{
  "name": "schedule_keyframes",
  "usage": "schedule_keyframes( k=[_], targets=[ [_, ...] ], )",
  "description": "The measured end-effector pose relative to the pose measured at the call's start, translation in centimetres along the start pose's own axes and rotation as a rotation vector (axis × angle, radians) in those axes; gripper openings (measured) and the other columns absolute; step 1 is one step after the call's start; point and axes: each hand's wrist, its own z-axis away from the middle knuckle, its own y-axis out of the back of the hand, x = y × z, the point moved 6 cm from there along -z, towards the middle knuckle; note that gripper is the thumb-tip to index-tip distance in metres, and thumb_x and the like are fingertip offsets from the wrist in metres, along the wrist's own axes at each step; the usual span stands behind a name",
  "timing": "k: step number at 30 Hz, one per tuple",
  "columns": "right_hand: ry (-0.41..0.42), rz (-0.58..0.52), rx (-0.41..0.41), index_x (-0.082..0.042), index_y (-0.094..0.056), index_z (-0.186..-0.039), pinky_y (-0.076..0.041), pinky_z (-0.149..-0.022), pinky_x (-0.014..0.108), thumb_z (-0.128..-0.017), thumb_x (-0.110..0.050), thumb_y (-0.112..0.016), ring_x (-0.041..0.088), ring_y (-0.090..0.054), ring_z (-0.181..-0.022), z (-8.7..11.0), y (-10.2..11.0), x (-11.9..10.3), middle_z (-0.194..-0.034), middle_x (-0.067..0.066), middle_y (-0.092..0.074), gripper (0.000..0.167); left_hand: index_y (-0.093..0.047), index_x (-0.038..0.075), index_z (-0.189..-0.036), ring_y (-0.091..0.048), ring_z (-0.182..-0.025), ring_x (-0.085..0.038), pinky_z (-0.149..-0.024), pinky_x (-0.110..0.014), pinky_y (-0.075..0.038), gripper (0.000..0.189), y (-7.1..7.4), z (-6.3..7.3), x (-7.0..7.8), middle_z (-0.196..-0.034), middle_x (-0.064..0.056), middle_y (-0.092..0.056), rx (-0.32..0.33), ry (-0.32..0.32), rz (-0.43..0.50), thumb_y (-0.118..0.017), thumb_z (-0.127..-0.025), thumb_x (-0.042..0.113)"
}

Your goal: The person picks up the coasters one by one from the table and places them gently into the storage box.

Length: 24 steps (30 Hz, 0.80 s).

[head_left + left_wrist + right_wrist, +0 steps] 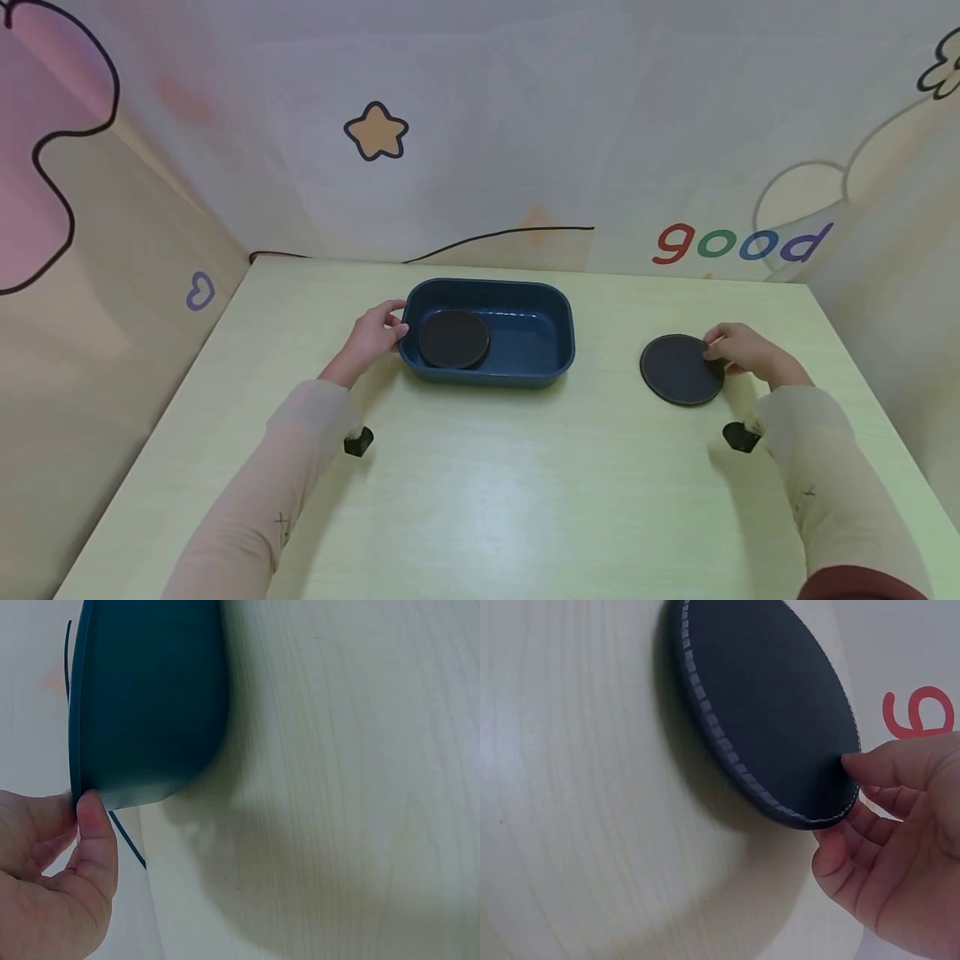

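A dark blue rectangular plastic bin (529, 337) with rounded corners stands toward the back of the table. My left hand (372, 332) pinches its left rim between thumb and fingers; the left wrist view shows the grip on the bin's rim (76, 727). Inside the bin, at its left end, lies a round black coaster (453, 337). Farther right, my right hand (746, 350) pinches the right edge of another round black coaster (678, 371). Pale stitching runs around this coaster (769, 705) in the right wrist view, with the thumb on its upper face and fingers beneath.
The pale wooden table (480, 483) ends at a printed cloth backdrop (480, 142) with a star and the word "good". Cloth also hangs along both sides. A small black block (359, 442) sits at the left wrist, and a similar block (741, 437) at the right.
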Motion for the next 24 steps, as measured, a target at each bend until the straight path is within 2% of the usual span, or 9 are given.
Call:
schedule_keyframes(
  k=[7,16,24],
  targets=[
    [0.025,-0.067,-0.036,0.007,-0.033,-0.116,-0.046,-0.070,0.030,-0.087,-0.008,-0.040,0.022,-0.045,-0.087,0.5,0.3,-0.2,-0.102,0.014,-0.043,0.033,-0.036,0.009,-0.133,-0.051,-0.072,-0.017,-0.063,-0.023,-0.051,0.045,0.0,0.0,-0.1,-0.094,-0.011,-0.046,-0.001,-0.008,-0.002,-0.048,-0.090,0.008],
    [0.084,-0.217,-0.036,0.005,-0.034,-0.113,-0.046,-0.071,0.032,-0.087,-0.004,-0.042,0.012,-0.049,-0.076,1.1,1.0,-1.6,-0.085,0.000,-0.045,0.028,-0.035,0.010,-0.134,-0.050,-0.075,-0.018,-0.065,-0.022,-0.050,0.046,0.0,0.1,-0.2,-0.095,-0.010,-0.046,-0.010,0.006,-0.003,-0.048,-0.090,0.009],
    [0.145,-0.351,-0.027,-0.005,-0.043,-0.105,-0.047,-0.069,0.028,-0.089,-0.006,-0.045,0.009,-0.051,-0.071,1.4,1.3,-3.8,-0.080,-0.006,-0.048,0.016,-0.035,0.009,-0.134,-0.051,-0.073,-0.018,-0.066,-0.024,-0.051,0.046,0.1,0.0,-0.1,-0.095,-0.011,-0.046,-0.006,-0.001,-0.001,-0.048,-0.090,0.009]
  ],
)
